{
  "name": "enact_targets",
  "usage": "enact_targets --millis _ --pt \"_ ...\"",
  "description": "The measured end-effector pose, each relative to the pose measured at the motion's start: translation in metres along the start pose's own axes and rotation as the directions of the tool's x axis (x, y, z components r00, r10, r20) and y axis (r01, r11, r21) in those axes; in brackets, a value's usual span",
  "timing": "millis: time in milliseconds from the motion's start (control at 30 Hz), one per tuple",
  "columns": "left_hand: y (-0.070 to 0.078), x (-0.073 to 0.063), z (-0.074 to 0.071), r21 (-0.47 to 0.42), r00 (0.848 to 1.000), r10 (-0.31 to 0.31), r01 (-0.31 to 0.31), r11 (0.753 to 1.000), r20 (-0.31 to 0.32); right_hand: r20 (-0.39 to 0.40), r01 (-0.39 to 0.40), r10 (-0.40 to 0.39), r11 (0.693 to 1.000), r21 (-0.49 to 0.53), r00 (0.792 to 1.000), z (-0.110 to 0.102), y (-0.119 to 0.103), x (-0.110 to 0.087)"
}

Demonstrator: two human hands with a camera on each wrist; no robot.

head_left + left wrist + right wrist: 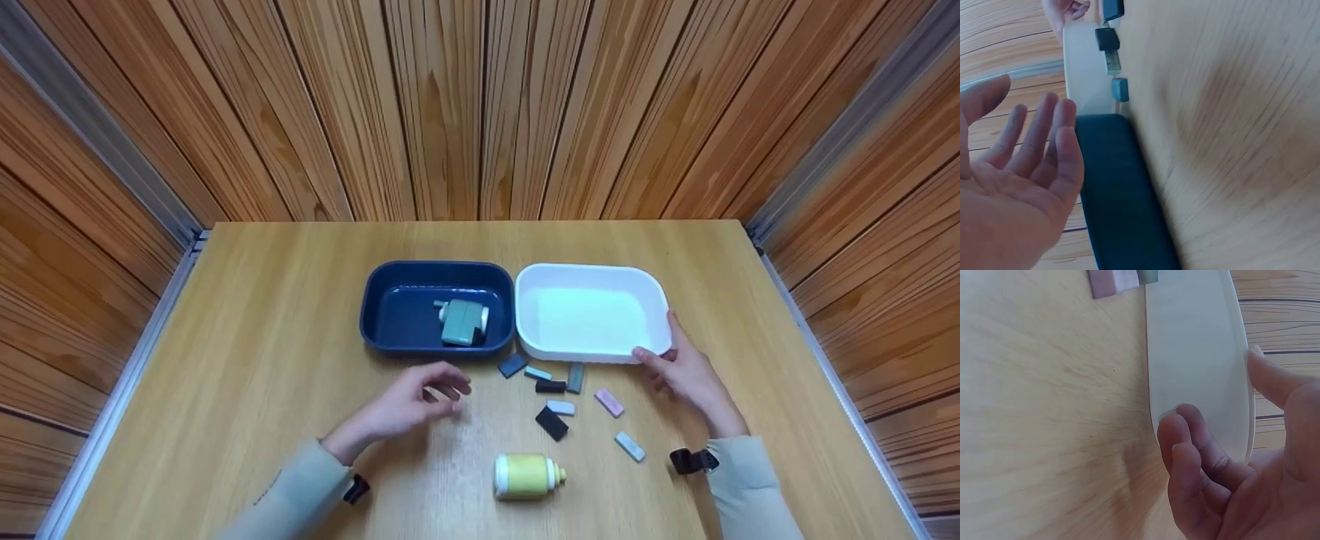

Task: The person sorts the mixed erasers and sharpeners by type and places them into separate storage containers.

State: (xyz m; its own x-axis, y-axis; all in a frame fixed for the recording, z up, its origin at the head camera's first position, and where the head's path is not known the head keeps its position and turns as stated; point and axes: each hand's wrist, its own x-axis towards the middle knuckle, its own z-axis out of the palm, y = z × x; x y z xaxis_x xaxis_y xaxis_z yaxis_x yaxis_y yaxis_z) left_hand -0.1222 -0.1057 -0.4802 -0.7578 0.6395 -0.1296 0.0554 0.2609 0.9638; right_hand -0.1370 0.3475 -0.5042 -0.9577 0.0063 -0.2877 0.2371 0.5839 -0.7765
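Observation:
My right hand [686, 371] holds the near right corner of a white tray [592, 355], thumb at the rim. In the right wrist view, bent fingers [1185, 450] lie against the white tray's wall [1199, 343]. My left hand [412, 401] hovers in front of a navy blue tray [439, 351], with loosely bent fingers and nothing in them. Inside the navy tray lies a teal boxy device [461, 321] with a small knob on its left. Small rectangular blocks, among them a pink one [609, 403] and a black one [552, 424], are scattered before the white tray.
A yellow bottle-shaped object [526, 475] with a white base lies on its side near the table's front. The two trays stand side by side. Wood-patterned panels [480, 112] enclose the table [262, 315] at the back and sides.

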Motion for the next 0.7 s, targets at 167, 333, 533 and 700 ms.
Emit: enact_targets --millis 167,333,533,700 --pt "-0.003 -0.003 0.01 -0.022 0.999 -0.027 0.028 0.999 0.033 0.006 -0.003 0.003 1.0 0.017 1.0 0.0 0.0 0.0" --pt "-0.007 -0.008 0.022 0.004 0.995 -0.06 0.06 0.998 0.082 0.006 0.0 0.0 1.0 0.013 1.0 -0.001 0.002 -0.001" --pt "-0.012 -0.013 0.04 -0.007 0.987 -0.065 0.067 0.998 0.148 0.011 0.001 -0.001 1.0 0.023 1.0 -0.002 0.001 -0.001" --pt "-0.015 -0.017 0.051 -0.012 0.982 -0.054 0.057 0.998 0.179 0.006 -0.002 0.002 1.0 0.015 1.0 0.0 0.001 0.001"
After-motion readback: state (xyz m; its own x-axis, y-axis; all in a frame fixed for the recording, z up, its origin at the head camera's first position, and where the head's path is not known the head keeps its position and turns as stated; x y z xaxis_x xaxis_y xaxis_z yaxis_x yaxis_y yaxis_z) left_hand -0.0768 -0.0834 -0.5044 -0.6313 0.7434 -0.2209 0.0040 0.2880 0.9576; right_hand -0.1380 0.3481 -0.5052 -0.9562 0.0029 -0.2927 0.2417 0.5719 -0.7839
